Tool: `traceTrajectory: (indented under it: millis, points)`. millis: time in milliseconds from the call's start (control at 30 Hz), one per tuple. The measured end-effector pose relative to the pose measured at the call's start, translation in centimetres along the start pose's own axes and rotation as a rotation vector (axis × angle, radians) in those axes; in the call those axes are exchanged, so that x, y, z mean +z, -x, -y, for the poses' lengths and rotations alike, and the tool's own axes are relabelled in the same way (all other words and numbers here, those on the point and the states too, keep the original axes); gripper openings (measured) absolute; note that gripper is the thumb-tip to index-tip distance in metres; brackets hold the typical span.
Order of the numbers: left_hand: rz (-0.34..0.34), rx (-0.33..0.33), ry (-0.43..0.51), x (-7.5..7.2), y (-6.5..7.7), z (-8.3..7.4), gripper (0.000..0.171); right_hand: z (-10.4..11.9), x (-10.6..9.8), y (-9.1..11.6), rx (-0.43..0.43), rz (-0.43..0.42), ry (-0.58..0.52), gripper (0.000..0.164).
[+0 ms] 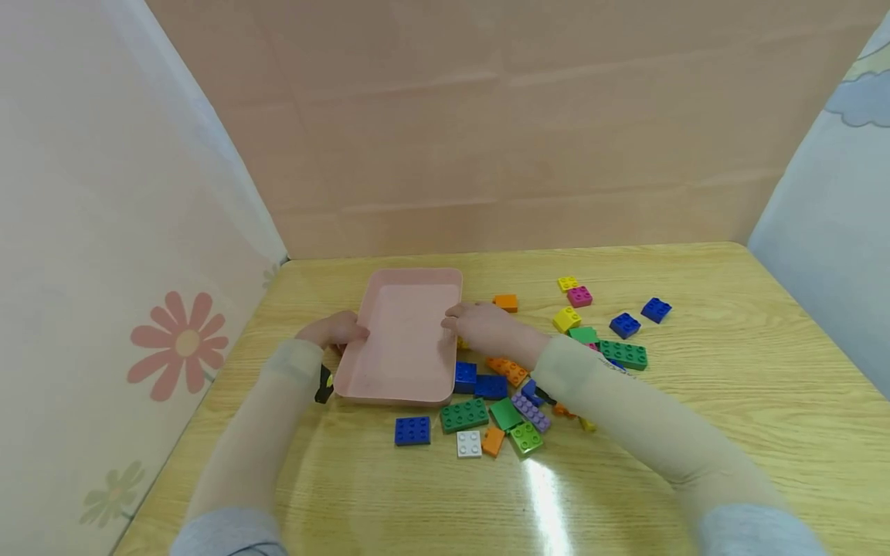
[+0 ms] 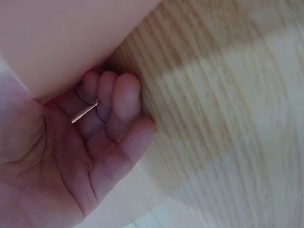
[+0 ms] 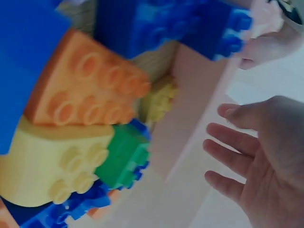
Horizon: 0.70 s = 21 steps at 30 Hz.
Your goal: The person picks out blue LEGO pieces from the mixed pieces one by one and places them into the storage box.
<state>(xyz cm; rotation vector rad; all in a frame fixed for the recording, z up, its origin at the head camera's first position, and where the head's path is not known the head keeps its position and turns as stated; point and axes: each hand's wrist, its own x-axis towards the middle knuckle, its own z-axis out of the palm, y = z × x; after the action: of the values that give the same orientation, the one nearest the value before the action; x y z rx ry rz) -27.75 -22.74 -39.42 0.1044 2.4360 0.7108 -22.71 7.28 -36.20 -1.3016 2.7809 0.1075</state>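
A shallow pink plastic tray (image 1: 410,332) lies on the table. My left hand (image 1: 337,330) grips its left rim, with the thumb over the inside and the fingers curled against the outer wall. In the left wrist view, the fingertips (image 2: 127,92) are low beside the tray wall (image 2: 66,38), close to the wood. At the opposite side, my right hand (image 1: 494,330) hovers at the right rim. The right wrist view shows that hand (image 3: 280,156) with its fingers apart and relaxed, holding nothing.
Toy building bricks lie scattered right of the tray, among them a green brick (image 1: 464,415), an orange brick (image 3: 88,85) and a lilac brick (image 1: 531,411). A blue brick (image 1: 413,431) lies before the tray. The right forearm covers some bricks. Beige paper (image 1: 521,139) stands behind the table.
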Motion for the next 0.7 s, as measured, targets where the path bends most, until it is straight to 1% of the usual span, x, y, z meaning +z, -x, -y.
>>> traceTrajectory:
  millis: [67,133,233,333,400,500,600,700]
  points:
    - [0.001,-0.004,0.000,0.0,0.0,0.0,0.018,0.5,-0.6,0.2,-0.028,-0.041,-0.014,0.039]
    - [0.007,-0.005,-0.002,0.0,0.0,0.0,0.019,1.3,-1.1,0.5,-0.080,-0.100,-0.026,0.039]
    - [0.015,-0.002,-0.007,-0.1,-0.1,0.0,0.021,3.1,-1.6,0.9,-0.203,-0.184,-0.052,0.038]
    - [0.015,0.003,-0.012,-0.2,-0.1,0.0,0.022,5.2,-1.4,1.3,-0.338,-0.238,-0.036,0.036]
    - [0.012,0.002,-0.012,-0.2,-0.1,-0.1,0.022,6.6,-1.3,1.5,-0.412,-0.256,-0.012,0.035]
    - [0.015,0.007,0.004,-0.1,0.0,-0.1,0.022,8.4,-0.9,1.9,-0.485,-0.263,0.035,0.034]
    - [0.020,0.008,0.022,-0.1,0.1,-0.2,0.022,9.6,-0.4,2.1,-0.523,-0.257,0.067,0.033]
    - [0.023,0.011,0.020,-0.1,0.3,-0.3,0.023,10.5,0.1,2.2,-0.541,-0.264,0.140,0.029]
